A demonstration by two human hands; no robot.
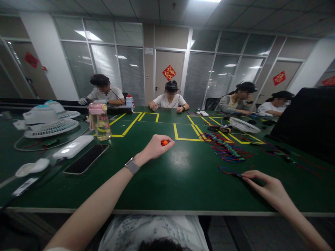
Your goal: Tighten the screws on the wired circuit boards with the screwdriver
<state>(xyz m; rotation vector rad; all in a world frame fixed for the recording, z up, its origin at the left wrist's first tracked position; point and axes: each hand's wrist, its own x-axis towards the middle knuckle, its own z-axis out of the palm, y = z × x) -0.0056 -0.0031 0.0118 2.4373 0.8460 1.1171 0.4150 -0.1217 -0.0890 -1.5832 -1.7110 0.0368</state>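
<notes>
My left hand [156, 145] is raised over the middle of the green table, its fingers closed round a small orange object [164, 143] with a dark part. Most of that object is hidden in the fist, so its kind does not show. At the right, near the front edge, my right hand [269, 186] pinches a pair of thin red and blue wires [227, 170] between thumb and fingers. The wires' free ends point left. Beyond that hand lies a row of small green circuit boards [227, 146] with many red and blue wires attached.
To the left are a black phone [87, 159], a white device [73, 147], a pink-lidded bottle [98, 120] and white fans [49, 120]. Yellow tape [188, 139] marks the table. Another fan part [244, 124] lies right, near a large black panel [306, 125]. Several people sit across.
</notes>
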